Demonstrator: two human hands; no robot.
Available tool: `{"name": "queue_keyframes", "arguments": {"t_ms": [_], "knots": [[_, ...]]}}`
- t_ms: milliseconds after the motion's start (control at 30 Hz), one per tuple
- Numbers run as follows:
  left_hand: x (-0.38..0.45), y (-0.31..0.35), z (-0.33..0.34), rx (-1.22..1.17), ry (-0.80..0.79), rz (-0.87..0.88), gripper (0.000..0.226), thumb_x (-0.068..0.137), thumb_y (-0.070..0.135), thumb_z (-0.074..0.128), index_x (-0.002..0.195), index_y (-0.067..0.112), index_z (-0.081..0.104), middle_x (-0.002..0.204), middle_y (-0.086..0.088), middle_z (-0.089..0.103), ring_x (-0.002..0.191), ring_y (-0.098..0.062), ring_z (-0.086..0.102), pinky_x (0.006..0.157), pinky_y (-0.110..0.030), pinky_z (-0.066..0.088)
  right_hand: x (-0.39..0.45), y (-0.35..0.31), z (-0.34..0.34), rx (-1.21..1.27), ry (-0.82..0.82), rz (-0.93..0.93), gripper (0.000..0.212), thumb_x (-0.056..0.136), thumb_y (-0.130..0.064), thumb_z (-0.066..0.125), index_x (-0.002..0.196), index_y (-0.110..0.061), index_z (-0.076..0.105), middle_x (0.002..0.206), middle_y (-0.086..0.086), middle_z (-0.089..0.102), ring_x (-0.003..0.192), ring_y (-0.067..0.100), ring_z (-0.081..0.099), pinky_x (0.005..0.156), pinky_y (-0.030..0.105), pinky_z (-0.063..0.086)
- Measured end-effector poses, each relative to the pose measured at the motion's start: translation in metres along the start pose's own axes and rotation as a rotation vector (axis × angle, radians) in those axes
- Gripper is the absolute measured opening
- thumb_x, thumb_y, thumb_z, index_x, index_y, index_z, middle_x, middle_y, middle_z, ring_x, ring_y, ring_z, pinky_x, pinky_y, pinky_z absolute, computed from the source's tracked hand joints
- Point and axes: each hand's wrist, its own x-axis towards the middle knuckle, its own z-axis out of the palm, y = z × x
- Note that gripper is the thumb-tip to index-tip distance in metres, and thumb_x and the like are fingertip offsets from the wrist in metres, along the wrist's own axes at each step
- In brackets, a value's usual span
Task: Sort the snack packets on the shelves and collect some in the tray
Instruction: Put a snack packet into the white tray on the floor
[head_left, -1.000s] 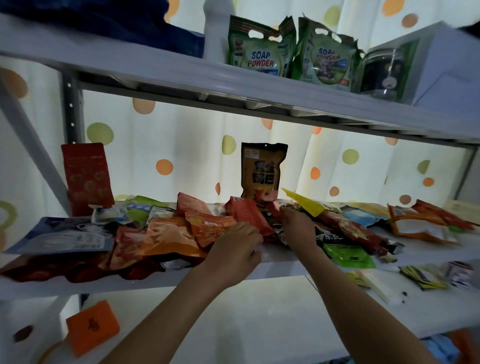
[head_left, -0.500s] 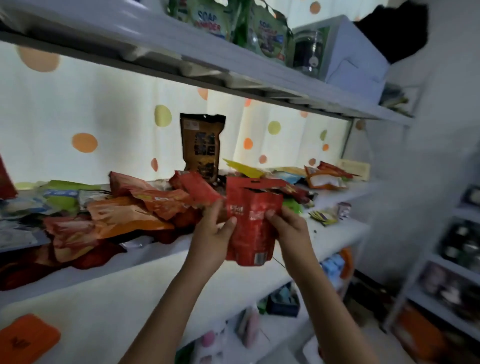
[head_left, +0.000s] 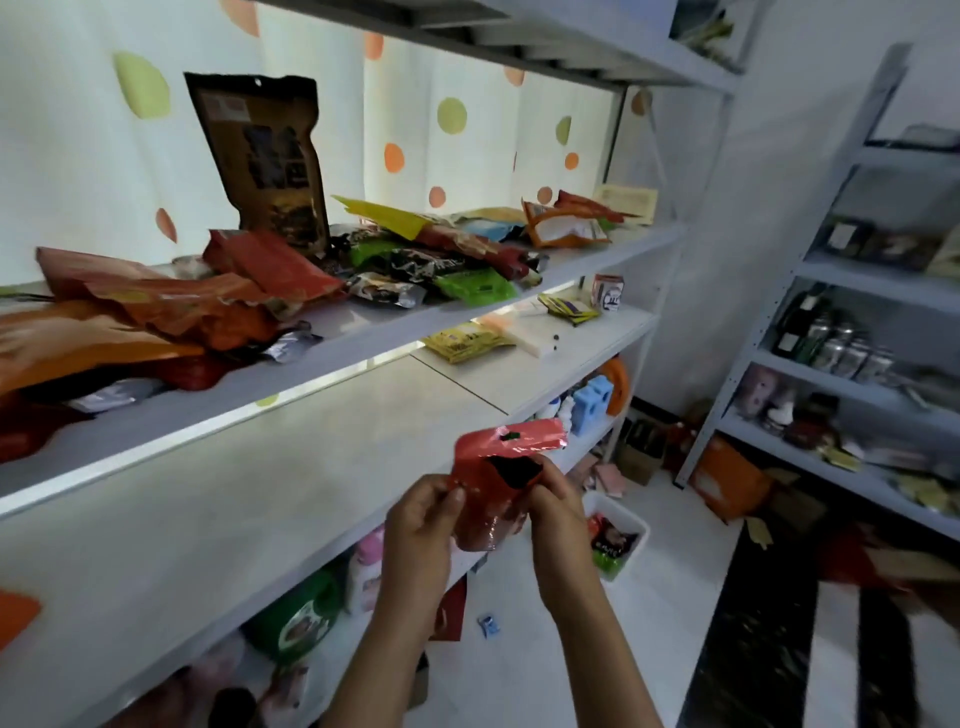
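Note:
Both hands hold one red snack packet (head_left: 493, 486) in front of the lower white shelf (head_left: 218, 499). My left hand (head_left: 423, 519) pinches its left edge and my right hand (head_left: 556, 501) grips its right side. The packet's top is open and dark inside. Below and to the right, a white tray (head_left: 631, 525) sits on the floor with a few packets in it. Several red, orange, green and black snack packets (head_left: 244, 291) lie piled on the upper shelf (head_left: 363, 332), with a tall brown pouch (head_left: 265, 156) standing behind them.
Yellow packets (head_left: 462, 340) and a small box (head_left: 607, 292) lie on the lower shelf's right end. Bottles and bags fill the shelf under it. A second grey rack (head_left: 857, 322) with jars stands at the right. A small blue wrapper (head_left: 488, 625) lies on the floor.
Both hands have drawn a red packet out of the pile and brought it down and away from the upper shelf. My view has swung right and down, so the floor tray shows.

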Motion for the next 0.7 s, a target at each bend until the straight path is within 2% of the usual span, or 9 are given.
{"name": "queue_keyframes", "arguments": {"t_ms": [67, 133, 233, 300, 367, 400, 500, 600, 700], "knots": [[-0.003, -0.006, 0.019, 0.005, -0.051, -0.026, 0.013, 0.096, 0.021, 0.056, 0.09, 0.015, 0.066, 0.082, 0.006, 0.073, 0.078, -0.004, 0.067, 0.065, -0.006, 0.048, 0.004, 0.006, -0.019, 0.013, 0.011, 0.022, 0.042, 0.073, -0.004, 0.044, 0.102, -0.016, 0.071, 0.092, 0.006, 0.071, 0.08, 0.011, 0.061, 0.065, 0.02, 0.047], [0.0, -0.01, 0.04, 0.014, -0.052, -0.068, 0.014, 0.097, 0.025, 0.055, 0.092, 0.018, 0.067, 0.086, 0.011, 0.074, 0.086, -0.004, 0.068, 0.074, -0.013, 0.051, 0.011, 0.01, -0.044, 0.028, 0.011, 0.042, 0.036, 0.082, 0.0, 0.049, 0.103, -0.019, 0.071, 0.094, 0.001, 0.073, 0.082, 0.009, 0.065, 0.065, 0.017, 0.05], [0.005, -0.012, 0.071, -0.051, 0.008, -0.131, 0.014, 0.098, 0.024, 0.054, 0.095, 0.018, 0.067, 0.093, 0.006, 0.074, 0.09, -0.011, 0.069, 0.079, -0.026, 0.055, 0.022, 0.019, -0.084, 0.031, -0.087, 0.085, 0.032, 0.085, -0.007, 0.061, 0.114, -0.018, 0.069, 0.109, 0.0, 0.074, 0.103, 0.015, 0.068, 0.084, 0.027, 0.056], [0.009, -0.013, 0.097, -0.096, 0.04, -0.158, 0.013, 0.097, 0.02, 0.055, 0.096, 0.016, 0.068, 0.089, 0.005, 0.075, 0.084, -0.008, 0.07, 0.07, -0.02, 0.054, 0.028, 0.027, -0.113, 0.064, -0.129, 0.151, 0.037, 0.082, -0.011, 0.067, 0.119, -0.014, 0.066, 0.113, 0.006, 0.073, 0.107, 0.024, 0.068, 0.092, 0.036, 0.055], [0.016, -0.018, 0.121, -0.172, 0.055, -0.198, 0.012, 0.096, 0.016, 0.056, 0.096, 0.014, 0.068, 0.088, 0.004, 0.075, 0.077, -0.005, 0.07, 0.062, -0.014, 0.052, 0.032, 0.034, -0.135, 0.039, -0.174, 0.228, 0.038, 0.083, -0.01, 0.073, 0.12, -0.013, 0.065, 0.112, 0.007, 0.073, 0.104, 0.026, 0.069, 0.085, 0.034, 0.057], [0.019, -0.021, 0.136, -0.19, 0.052, -0.211, 0.011, 0.095, 0.015, 0.058, 0.097, 0.014, 0.069, 0.09, 0.002, 0.076, 0.077, -0.006, 0.071, 0.061, -0.015, 0.052, 0.036, 0.036, -0.147, 0.013, -0.187, 0.26, 0.036, 0.084, -0.009, 0.074, 0.119, -0.012, 0.065, 0.11, 0.007, 0.074, 0.1, 0.026, 0.071, 0.079, 0.031, 0.057], [0.031, -0.034, 0.176, -0.195, 0.024, -0.256, 0.011, 0.093, 0.018, 0.061, 0.1, 0.016, 0.07, 0.095, -0.001, 0.075, 0.083, -0.012, 0.072, 0.069, -0.024, 0.053, 0.05, 0.04, -0.18, -0.01, -0.166, 0.301, 0.032, 0.084, -0.008, 0.074, 0.115, -0.01, 0.067, 0.106, 0.007, 0.075, 0.096, 0.027, 0.072, 0.076, 0.032, 0.058], [0.041, -0.048, 0.207, -0.166, -0.119, -0.31, 0.021, 0.088, 0.022, 0.067, 0.108, 0.018, 0.068, 0.1, 0.001, 0.075, 0.09, -0.015, 0.072, 0.078, -0.03, 0.055, 0.069, 0.04, -0.213, 0.037, -0.118, 0.308, 0.031, 0.085, -0.008, 0.072, 0.115, -0.008, 0.066, 0.106, 0.009, 0.075, 0.097, 0.028, 0.072, 0.077, 0.034, 0.059], [0.044, -0.06, 0.235, -0.129, -0.288, -0.338, 0.029, 0.083, 0.017, 0.072, 0.112, 0.015, 0.067, 0.102, -0.004, 0.075, 0.091, -0.019, 0.073, 0.077, -0.032, 0.058, 0.085, 0.047, -0.243, 0.065, -0.05, 0.317, 0.03, 0.084, -0.008, 0.073, 0.113, -0.01, 0.066, 0.104, 0.009, 0.075, 0.093, 0.027, 0.073, 0.07, 0.029, 0.058]]}}
